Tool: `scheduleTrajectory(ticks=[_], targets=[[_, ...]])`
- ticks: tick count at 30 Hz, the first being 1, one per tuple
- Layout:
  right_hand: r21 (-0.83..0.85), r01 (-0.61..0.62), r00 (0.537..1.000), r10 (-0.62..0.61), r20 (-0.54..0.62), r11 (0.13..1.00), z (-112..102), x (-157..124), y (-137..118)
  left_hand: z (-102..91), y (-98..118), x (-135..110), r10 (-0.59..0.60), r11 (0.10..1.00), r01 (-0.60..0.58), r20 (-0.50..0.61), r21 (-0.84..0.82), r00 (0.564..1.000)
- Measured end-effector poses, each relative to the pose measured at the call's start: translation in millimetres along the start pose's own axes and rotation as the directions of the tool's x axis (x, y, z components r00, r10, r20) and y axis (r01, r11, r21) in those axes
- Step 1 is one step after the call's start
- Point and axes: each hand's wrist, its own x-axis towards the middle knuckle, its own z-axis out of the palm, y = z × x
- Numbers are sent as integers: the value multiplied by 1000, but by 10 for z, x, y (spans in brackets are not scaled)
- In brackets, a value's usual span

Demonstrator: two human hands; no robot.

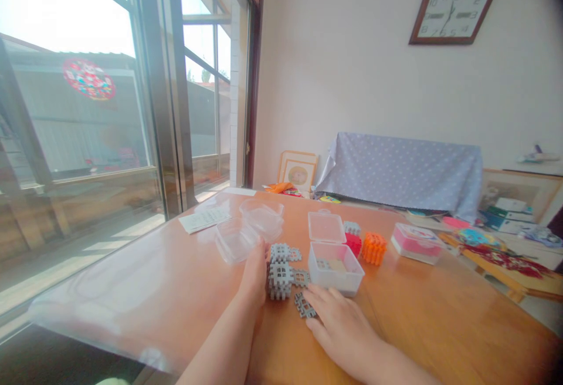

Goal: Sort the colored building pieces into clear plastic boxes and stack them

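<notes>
My left hand (pixel 258 264) stands on edge along the left side of stacked grey plastic interlocking tiles (pixel 280 279). Its visible fingers point forward, straight; the stack hides part of them. With the thumb and fingertips of my right hand (pixel 336 317), I grip a loose grey interlocking tile (pixel 304 305) just in front of a clear plastic box (pixel 338 284). More grey tiles (pixel 301 278) lie flat between the stack and the box. The box lid (pixel 326 228) is raised, and a few flat pieces show inside.
Orange tiles (pixel 374 249) and red tiles (pixel 353 244) stand behind the box, near a closed pink-and-white box (pixel 417 243). Clear empty containers (pixel 237 239) and a paper sheet (pixel 204 219) lie at the left. A glass window (pixel 88 115) borders the table's left side.
</notes>
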Motion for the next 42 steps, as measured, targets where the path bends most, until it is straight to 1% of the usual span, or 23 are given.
scheduleTrajectory(ticks=[3,7,9,11,13,15,17,19,22,24,30,33,36,38,40,42], targets=[[20,29,1000,-29,10,999,15,-1,27,6,12,3,5,1000,-4,-6,24,1000],[-2,107,994,-107,-13,994,53,-26,43,7,19,6,15,999,-15,-33,28,999],[-14,130,991,-131,-34,991,42,-38,56,2,10,12,14,1000,-13,-29,26,999],[7,103,992,-103,-67,995,-1,-38,81,-4,-3,19,12,1000,-12,-13,24,1000],[75,55,996,-49,-80,996,-60,-23,118,-8,-12,23,6,1000,-7,5,15,1000],[163,12,999,-6,-35,987,-107,0,162,-7,-8,21,-9,1000,9,6,2,1000],[209,-5,1000,1,21,978,-121,17,200,3,10,10,-26,1000,26,-4,-4,1000],[192,-5,1000,0,28,981,-108,17,218,19,37,-9,-41,999,41,-24,-3,999],[121,-46,998,50,-29,992,-88,-29,194,48,75,-40,-49,999,50,-44,3,998],[114,-72,997,76,-32,991,-105,-87,155,62,89,-53,-50,999,50,-51,7,997],[219,-62,996,46,76,974,-232,-278,82,53,75,-45,-44,999,43,-60,-6,997],[244,-58,996,38,83,968,-234,-314,75,38,61,-29,-42,999,41,-65,-4,997],[250,-15,998,0,58,968,-207,-318,74,36,57,-20,-42,999,42,-80,-4,996],[257,14,1000,-19,15,966,-217,-307,85,41,59,-19,-43,999,43,-93,-4,995],[274,40,999,-29,-46,961,-282,-269,112,44,61,-20,-50,999,50,-89,-3,995],[292,57,991,-18,-133,955,-403,-186,167,46,64,-20,-55,998,55,-75,-2,996]])
